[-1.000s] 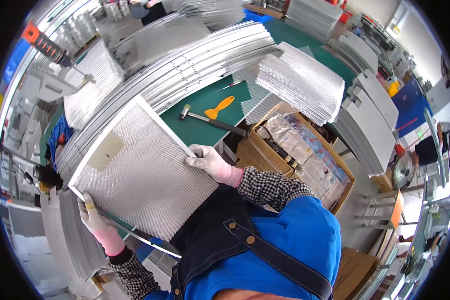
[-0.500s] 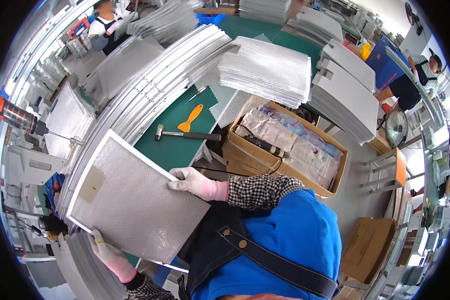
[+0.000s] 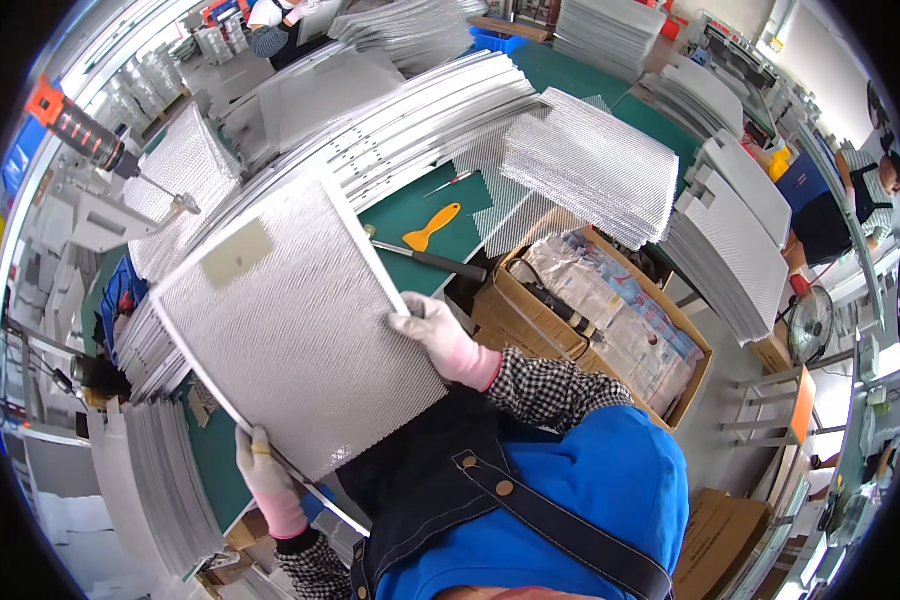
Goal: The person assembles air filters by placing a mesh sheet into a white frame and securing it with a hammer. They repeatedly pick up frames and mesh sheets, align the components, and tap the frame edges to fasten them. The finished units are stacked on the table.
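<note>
A silvery mesh panel (image 3: 300,350) with white frame strips along its edges is held tilted in front of me. My right hand (image 3: 442,342), in a white and pink glove, grips its right-hand edge, thumb over the face. My left hand (image 3: 268,484), gloved alike, is closed on the lower left edge; the panel partly hides its fingers. Near the panel's top lies a tan rectangular patch (image 3: 237,254). Beyond the panel, on the green table (image 3: 395,218), rest a hammer (image 3: 440,262) with its head partly covered, a yellow scraper (image 3: 432,227) and a thin screwdriver (image 3: 450,184).
Long white frame strips (image 3: 420,115) are piled behind the panel. Mesh sheets (image 3: 592,165) stand stacked farther right, above an open cardboard box (image 3: 510,318). An orange and black power tool (image 3: 85,130) is at the left. Two people work farther off, one at each side.
The panel has been raised and turned more toward me, both hands still on it. It now covers the hammer's head. My view has shifted, so the surroundings sit farther right.
</note>
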